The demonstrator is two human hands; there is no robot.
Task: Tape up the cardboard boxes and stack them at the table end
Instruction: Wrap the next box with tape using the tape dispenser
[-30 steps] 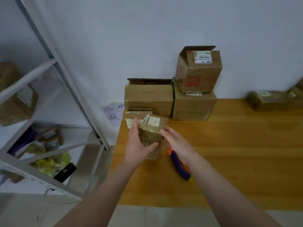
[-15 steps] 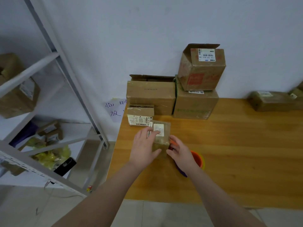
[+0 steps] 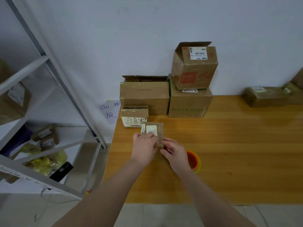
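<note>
Left hand holds small box; right hand grips tape dispenser.

The table abuts the wall. At its left end, a wide box and a square box stand side by side against the wall. An open-flapped box sits tilted on the square box. A flat box lies before the wide box. A small box lies just in front of the flat box, with the left hand and right hand holding its near edge. A tape dispenser lies just right of the right hand. A shelf rack stands left of the table.
</note>
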